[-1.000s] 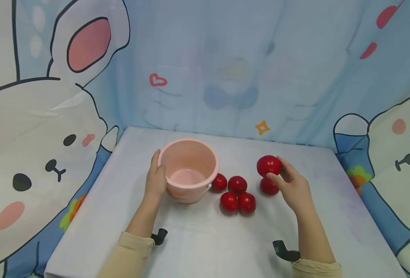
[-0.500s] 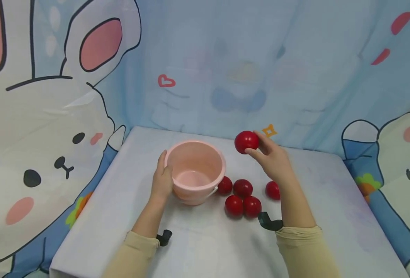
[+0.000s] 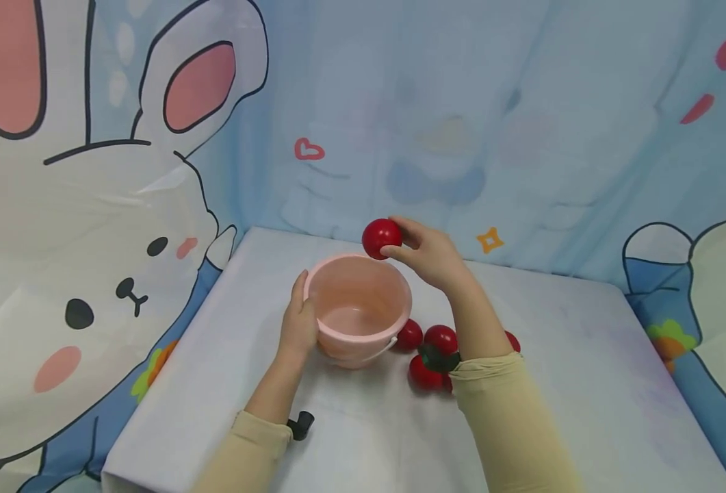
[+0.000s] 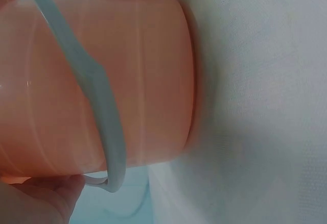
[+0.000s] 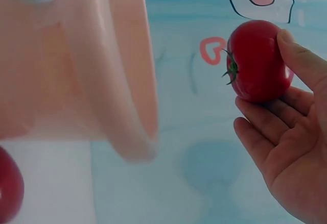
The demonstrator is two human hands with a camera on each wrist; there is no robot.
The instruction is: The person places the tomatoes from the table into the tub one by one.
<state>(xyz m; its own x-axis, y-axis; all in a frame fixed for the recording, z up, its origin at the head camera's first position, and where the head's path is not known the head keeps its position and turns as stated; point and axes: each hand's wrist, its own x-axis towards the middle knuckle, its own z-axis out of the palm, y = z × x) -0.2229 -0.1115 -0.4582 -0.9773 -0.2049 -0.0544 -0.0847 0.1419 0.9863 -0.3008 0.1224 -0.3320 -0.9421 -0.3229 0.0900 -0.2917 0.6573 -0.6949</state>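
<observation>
My right hand [image 3: 427,253] pinches a red tomato [image 3: 381,239] between thumb and fingers, up at the far rim of a pink bucket [image 3: 363,346]. A green stem shows on this tomato [image 5: 259,61] in the right wrist view. The bucket stands upright on the table, and its inside looks bare. My left hand [image 3: 298,322] grips the bucket's left side at the rim, thumb inside the edge. In the left wrist view the white handle [image 4: 99,91] hangs down along the bucket's outer wall.
Several more tomatoes [image 3: 425,373] lie right of the bucket, partly hidden by my right wrist and sleeve. One tomato [image 3: 513,341] peeks out beyond the forearm. The white-covered table [image 3: 590,383] ends at a blue printed curtain [image 3: 350,96] behind.
My right hand has lifted the tomato from the right side of the table and carried it left to the bucket. The left hand keeps its hold on the bucket.
</observation>
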